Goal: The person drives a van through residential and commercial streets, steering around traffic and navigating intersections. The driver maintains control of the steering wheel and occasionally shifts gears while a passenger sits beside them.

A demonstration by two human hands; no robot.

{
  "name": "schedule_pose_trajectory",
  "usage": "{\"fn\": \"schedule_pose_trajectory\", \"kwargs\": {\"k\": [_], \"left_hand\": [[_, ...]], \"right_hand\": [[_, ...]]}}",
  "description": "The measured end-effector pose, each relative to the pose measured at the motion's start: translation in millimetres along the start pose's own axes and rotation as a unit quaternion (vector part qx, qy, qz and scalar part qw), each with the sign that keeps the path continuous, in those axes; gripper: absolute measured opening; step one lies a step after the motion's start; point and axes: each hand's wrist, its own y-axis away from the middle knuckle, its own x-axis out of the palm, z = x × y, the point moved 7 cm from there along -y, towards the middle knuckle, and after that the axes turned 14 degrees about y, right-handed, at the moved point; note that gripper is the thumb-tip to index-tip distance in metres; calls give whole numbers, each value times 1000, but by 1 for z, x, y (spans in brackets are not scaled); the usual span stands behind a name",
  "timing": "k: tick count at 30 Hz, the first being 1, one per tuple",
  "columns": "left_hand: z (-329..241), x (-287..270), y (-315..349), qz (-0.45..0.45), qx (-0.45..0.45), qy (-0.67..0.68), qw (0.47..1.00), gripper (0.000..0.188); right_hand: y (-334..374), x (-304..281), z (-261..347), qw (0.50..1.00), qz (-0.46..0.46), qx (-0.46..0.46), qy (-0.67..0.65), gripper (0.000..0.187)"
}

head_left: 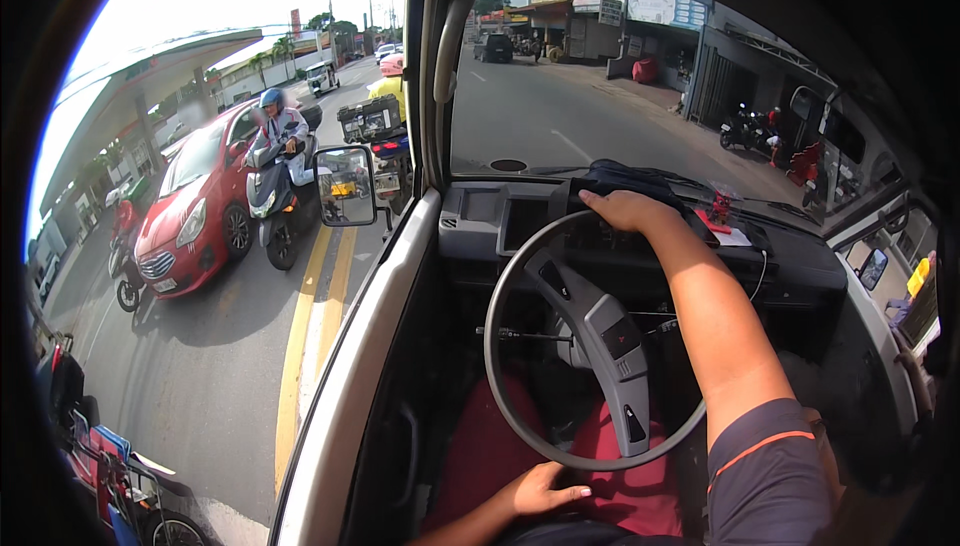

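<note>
Daylight is let into a dark vehicle cab through a wide curved windscreen (590, 96) and a side window on the left, beyond which a grey asphalt road (210, 416) is seen. Nearest, at the lower edge, dark red cloth trousers (635, 501) are partly covered by the left hand (545, 491), which is laid low at the lap just beside the lower left of the wheel's rim; its fingers are partly hidden, so whether the rim is touched or gripped there cannot be told. Above the lap, in the middle of the cab, a large grey steering wheel (600, 331) with a thin round rim and a broad slanting spoke is placed. Its far, upper rim is grasped by the right hand (625, 211), the arm being stretched over from the right in a dark sleeve with an orange stripe (762, 476). The rim is judged to be stiff, hard and smooth, perhaps slippery under a damp palm; since it is fixed to a column, no weight need be carried, only turning resistance met. Firm hold is best taken on the outer rim, left and right, rather than on the spoke. Farther off, a black plastic dashboard (800, 276) is stretched across the cab. Outside on the left, a glossy red car (190, 211) and a dark motor scooter (275, 201) are seen, and far ahead a dark boxy vehicle (494, 48).
</note>
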Motion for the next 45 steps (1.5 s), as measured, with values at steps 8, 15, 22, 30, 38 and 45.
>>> {"fn": "schedule_pose_trajectory", "kwargs": {"k": [8,15,22,30,38,45], "left_hand": [[-6,3,-13,-76,55,147,985,54],[-27,-27,-1,-363,143,300,871,45],[-78,-77,-20,-519,135,161,829,60],[-152,-178,-103,-409,101,-101,901,49],[-249,-153,-223,-246,-2,-489,837,59],[-280,-81,-298,-195,19,-574,795,67]], "right_hand": [[95,136,-240,955,190,196,-115,79],[137,213,-264,950,109,148,-254,55],[203,250,-239,926,174,122,-312,54],[204,291,-229,881,342,65,-319,64],[187,293,-219,841,312,20,-441,67],[193,292,-221,821,265,-18,-504,56]]}}
